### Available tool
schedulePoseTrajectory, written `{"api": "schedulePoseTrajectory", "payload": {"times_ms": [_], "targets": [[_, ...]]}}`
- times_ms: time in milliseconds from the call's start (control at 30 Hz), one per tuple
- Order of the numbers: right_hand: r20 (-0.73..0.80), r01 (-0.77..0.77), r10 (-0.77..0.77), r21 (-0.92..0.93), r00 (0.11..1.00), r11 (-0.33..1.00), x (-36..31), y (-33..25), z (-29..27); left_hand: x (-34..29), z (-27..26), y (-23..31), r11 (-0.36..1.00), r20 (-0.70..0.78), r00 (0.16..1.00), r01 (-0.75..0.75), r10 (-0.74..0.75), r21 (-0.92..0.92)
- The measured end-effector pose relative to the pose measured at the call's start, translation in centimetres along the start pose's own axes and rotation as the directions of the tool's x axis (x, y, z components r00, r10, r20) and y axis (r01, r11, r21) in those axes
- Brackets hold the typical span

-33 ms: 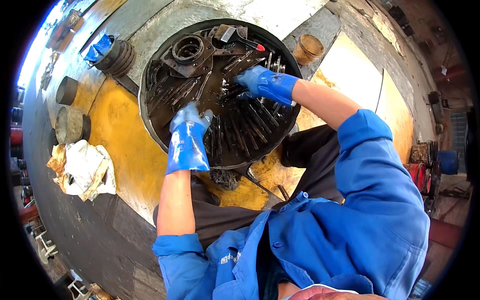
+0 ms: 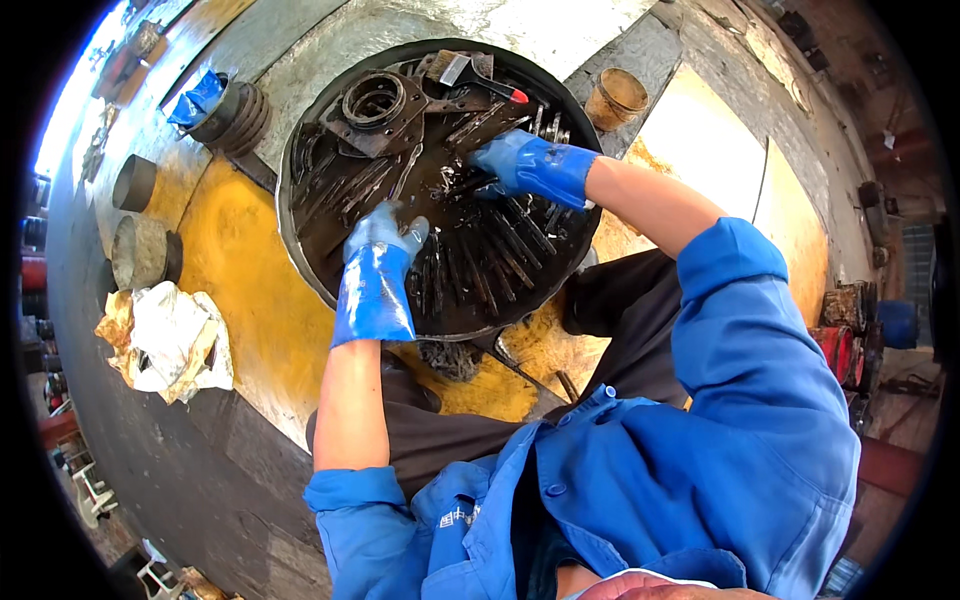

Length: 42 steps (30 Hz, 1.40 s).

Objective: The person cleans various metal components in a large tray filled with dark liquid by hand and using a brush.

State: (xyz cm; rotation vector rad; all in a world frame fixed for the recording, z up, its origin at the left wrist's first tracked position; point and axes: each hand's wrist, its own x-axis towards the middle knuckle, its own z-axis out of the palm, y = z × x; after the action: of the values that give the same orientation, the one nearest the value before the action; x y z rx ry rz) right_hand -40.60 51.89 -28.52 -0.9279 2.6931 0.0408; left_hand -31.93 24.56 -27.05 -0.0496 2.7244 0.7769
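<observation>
Both my hands reach into a round black tub [image 2: 287, 225] of dark, oily liquid. My left hand [image 2: 388, 238], in a blue rubber glove, is at the tub's near left, its thumb apart from the fingers and its fingertips at the liquid. My right hand [image 2: 510, 165], gloved alike, reaches in from the right; its fingers curl down beside dark bars, and what they grip is hidden. Narrow metal bars [image 2: 495, 255] fan out along the near wall. At the far side lie a flanged metal ring [image 2: 375, 100] and a paintbrush [image 2: 470, 75] with a red-tipped handle.
A rusty can [image 2: 617, 97] stands right of the tub. To the left are metal sleeves [image 2: 134, 182], a ribbed cylinder [image 2: 235, 115] with blue plastic in it, and a crumpled white rag [image 2: 178, 340]. My knees flank the tub's near side.
My left hand has shifted slightly, its fingers a little farther to the right. The right hand stays nearly in place. The glints on the liquid differ a little.
</observation>
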Motion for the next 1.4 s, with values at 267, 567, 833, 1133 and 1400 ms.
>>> {"api": "schedulePoseTrajectory", "payload": {"times_ms": [267, 567, 833, 1133, 1400], "targets": [[0.073, -0.039, 0.043, -0.045, 0.996, 0.998, -0.4, 4.5, -3.1, 11.7, 8.8, 0.6, 0.849, -0.055, 0.991, -0.132, 0.121, -0.511], [-0.162, -0.104, 0.1, -0.016, 0.982, 0.994, -3.9, 5.2, 0.7, 9.3, 4.6, 7.8, 0.986, 0.299, 0.954, 0.056, -0.005, -0.159], [-0.347, -0.01, 0.02, 0.032, 0.938, 0.999, -3.9, 6.5, 2.7, 8.9, 5.6, 9.6, 0.987, 0.175, 0.983, 0.084, -0.06, -0.134], [-0.364, 0.046, -0.008, 0.095, 0.931, 0.994, -3.7, 6.1, 1.7, 14.0, 8.2, 1.6, 0.85, 0.356, 0.871, 0.445, -0.339, -0.281], [-0.43, 0.072, -0.007, 0.136, 0.903, 0.988, -4.6, 7.5, 3.0, 15.3, 8.4, 3.7, 0.847, 0.515, 0.829, 0.424, -0.219, -0.322]]}}
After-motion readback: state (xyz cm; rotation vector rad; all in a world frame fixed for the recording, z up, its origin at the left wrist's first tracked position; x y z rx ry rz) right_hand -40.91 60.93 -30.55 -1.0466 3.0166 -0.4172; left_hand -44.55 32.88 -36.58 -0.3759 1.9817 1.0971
